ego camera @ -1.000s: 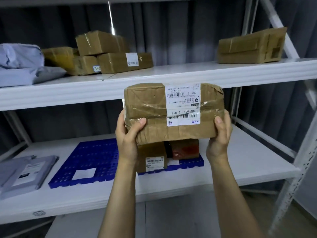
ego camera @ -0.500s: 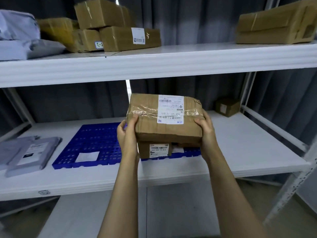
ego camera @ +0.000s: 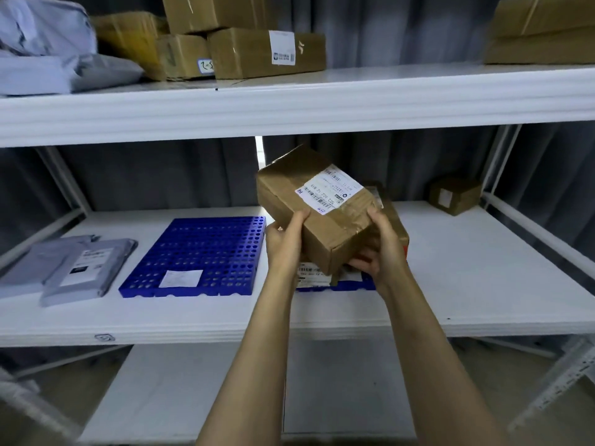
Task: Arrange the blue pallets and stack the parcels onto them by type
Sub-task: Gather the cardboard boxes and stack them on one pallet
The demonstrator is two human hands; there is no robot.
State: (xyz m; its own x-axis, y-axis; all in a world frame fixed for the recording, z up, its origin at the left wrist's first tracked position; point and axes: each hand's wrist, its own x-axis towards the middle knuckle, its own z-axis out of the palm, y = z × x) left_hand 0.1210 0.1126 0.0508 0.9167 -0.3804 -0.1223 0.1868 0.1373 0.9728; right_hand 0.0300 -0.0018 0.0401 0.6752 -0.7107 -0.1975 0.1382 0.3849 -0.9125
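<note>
- White shelving, two levels in view: upper shelf [ego camera: 386, 101], lower shelf [ego camera: 483, 268].
- Cardboard cartons [ego camera: 244, 43], several, stacked at centre-left of the upper shelf; one more long carton [ego camera: 544, 30] at its right end.
- Grey poly bags [ego camera: 48, 53], piled at the left end of the upper shelf.
- Left blue pallet [ego camera: 196, 255], perforated, flat on the lower shelf, bearing only a white paper slip [ego camera: 181, 278] near its front edge.
- Grey mailers [ego camera: 74, 268], two, overlapping, flat on the lower shelf just left of that pallet.
- Held parcel [ego camera: 322, 214], brown taped carton, tilted, label face up, above the boxes on the right blue pallet [ego camera: 367, 283]; contact with those boxes cannot be told.
- Right blue pallet: mostly hidden, only its front edge showing; carries a labelled box [ego camera: 314, 273] and a red-marked box [ego camera: 401, 239].
- Left hand [ego camera: 285, 243]: fingers wrapped round the parcel's left lower edge.
- Right hand [ego camera: 380, 249]: clamped on the parcel's near right corner, fingers curled beneath.
- Small carton [ego camera: 454, 194], alone at the lower shelf's back right.
</note>
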